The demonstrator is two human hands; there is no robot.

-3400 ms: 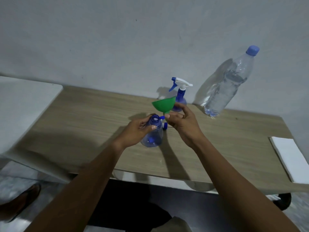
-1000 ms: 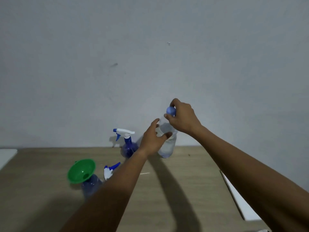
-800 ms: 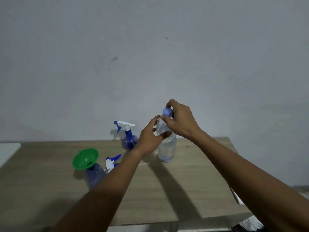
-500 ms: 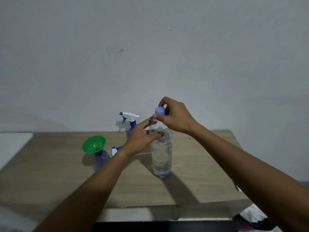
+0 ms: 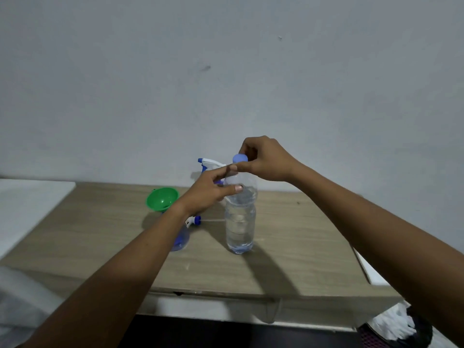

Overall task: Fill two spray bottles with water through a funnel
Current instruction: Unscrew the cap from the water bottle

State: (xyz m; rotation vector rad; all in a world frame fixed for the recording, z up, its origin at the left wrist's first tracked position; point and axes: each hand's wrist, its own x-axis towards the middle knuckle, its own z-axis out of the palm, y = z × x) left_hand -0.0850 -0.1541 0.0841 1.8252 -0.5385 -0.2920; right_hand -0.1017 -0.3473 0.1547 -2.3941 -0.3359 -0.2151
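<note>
A clear plastic water bottle [image 5: 239,222] stands upright at the middle of the wooden table [image 5: 296,242], partly full. My left hand [image 5: 208,190] grips its shoulder. My right hand [image 5: 266,159] pinches its blue cap [image 5: 239,158] from above. To the left a green funnel [image 5: 162,199] sits in the neck of an open blue spray bottle [image 5: 181,241], mostly hidden by my left forearm. A loose spray head [image 5: 193,220] lies beside it. The second spray bottle's white and blue trigger head [image 5: 209,163] shows behind my left hand, near the wall.
A white surface [image 5: 27,204] adjoins the table on the left. A white flat pad [image 5: 369,272] lies at the table's right edge. A dark basket with white cloth [image 5: 399,327] sits on the floor at lower right. The wall rises just behind the table.
The funnel went into the open spray bottle and both hands moved to the water bottle, bringing it from the wall to the table's middle. The right hand stays on the cap.
</note>
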